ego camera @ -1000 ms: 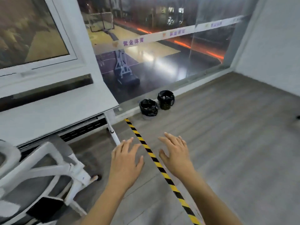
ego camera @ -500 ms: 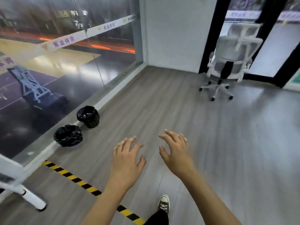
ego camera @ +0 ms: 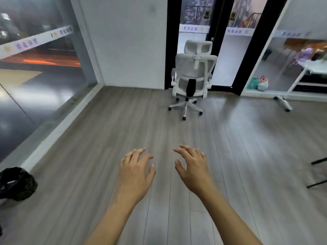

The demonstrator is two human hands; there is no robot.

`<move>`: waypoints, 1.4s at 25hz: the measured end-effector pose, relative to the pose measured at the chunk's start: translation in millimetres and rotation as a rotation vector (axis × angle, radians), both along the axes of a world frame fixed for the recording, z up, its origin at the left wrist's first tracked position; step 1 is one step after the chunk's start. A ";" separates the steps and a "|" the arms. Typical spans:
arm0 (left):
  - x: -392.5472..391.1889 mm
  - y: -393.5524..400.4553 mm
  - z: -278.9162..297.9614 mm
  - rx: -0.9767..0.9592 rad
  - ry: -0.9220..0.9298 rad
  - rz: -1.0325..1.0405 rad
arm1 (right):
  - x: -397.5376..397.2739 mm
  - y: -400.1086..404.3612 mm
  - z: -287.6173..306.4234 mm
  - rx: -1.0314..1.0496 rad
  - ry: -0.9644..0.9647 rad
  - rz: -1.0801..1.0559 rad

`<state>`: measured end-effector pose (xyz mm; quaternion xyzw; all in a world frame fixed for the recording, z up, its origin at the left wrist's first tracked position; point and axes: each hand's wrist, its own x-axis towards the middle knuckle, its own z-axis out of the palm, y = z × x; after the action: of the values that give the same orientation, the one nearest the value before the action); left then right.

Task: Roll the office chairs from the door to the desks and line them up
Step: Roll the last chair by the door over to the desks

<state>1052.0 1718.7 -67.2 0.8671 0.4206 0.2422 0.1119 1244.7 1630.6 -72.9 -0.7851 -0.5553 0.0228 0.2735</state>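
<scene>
Presently, left hand (ego camera: pixel 135 171) and right hand (ego camera: pixel 192 167) are both held out palm-down over the wood floor (ego camera: pixel 247 138), fingers spread and relaxed, gripping nothing. They sit side by side, apart from each other.

Step, as judged: the walk to fetch a chair. The white office chair (ego camera: pixel 192 76) stands at the black-framed glass door (ego camera: pixel 192 41), back toward the camera, well apart from the hands.

Next move likely calls for closing the gap, taking hold of the backrest with both hands, then turning the chair on its castors.

Writing: frosted strips on the glass carry purple characters, too blurred to read. No brand visible on the chair.
</scene>
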 end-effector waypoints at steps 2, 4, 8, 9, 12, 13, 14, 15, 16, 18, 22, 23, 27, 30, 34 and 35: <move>45.8 40.2 1.2 0.015 -0.005 -0.055 | 48.1 27.5 -0.8 0.015 0.019 -0.056; 97.0 78.0 -1.9 0.018 0.008 -0.093 | 98.4 54.2 -5.5 0.019 0.026 -0.101; 212.7 152.6 -4.3 0.045 0.013 -0.138 | 210.4 122.5 -11.1 0.016 0.027 -0.136; 251.2 175.3 -3.7 0.033 0.020 -0.147 | 246.4 146.6 -9.7 0.010 0.036 -0.138; 344.2 227.9 9.5 0.010 0.026 -0.161 | 336.2 215.0 5.9 0.032 0.017 -0.110; 369.7 244.7 14.0 0.015 0.031 -0.168 | 362.2 236.8 13.2 0.040 0.005 -0.106; 394.5 265.8 16.1 0.023 0.028 -0.166 | 389.7 261.1 18.8 0.049 0.004 -0.111; 413.8 285.0 17.5 0.015 0.024 -0.157 | 410.3 281.3 21.8 0.054 0.009 -0.114; 431.7 303.2 19.3 0.010 0.013 -0.146 | 428.9 299.6 23.4 0.056 0.010 -0.102; 469.1 343.9 18.9 0.006 0.008 -0.124 | 468.5 338.4 23.5 0.041 0.009 -0.070; 551.2 439.0 6.0 0.022 -0.003 -0.130 | 556.8 428.8 14.2 0.025 -0.007 -0.067; 572.6 463.4 2.6 0.031 -0.006 -0.130 | 578.6 451.8 11.1 0.026 -0.009 -0.073; 664.0 576.0 -7.1 -0.003 -0.047 -0.130 | 665.0 554.5 3.3 0.029 -0.005 -0.088; 726.1 649.6 -8.3 -0.025 -0.032 -0.123 | 726.3 624.5 5.7 0.047 -0.009 -0.101; 800.0 725.7 -4.8 -0.010 -0.004 -0.153 | 804.6 690.4 7.1 0.093 0.002 -0.149; 818.5 744.0 -4.4 -0.001 0.015 -0.163 | 824.8 705.1 5.3 0.095 0.006 -0.158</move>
<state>1870.5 2462.7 -71.6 0.9001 0.3498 0.2255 0.1287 2069.5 2335.8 -67.7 -0.8126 -0.4911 -0.0227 0.3131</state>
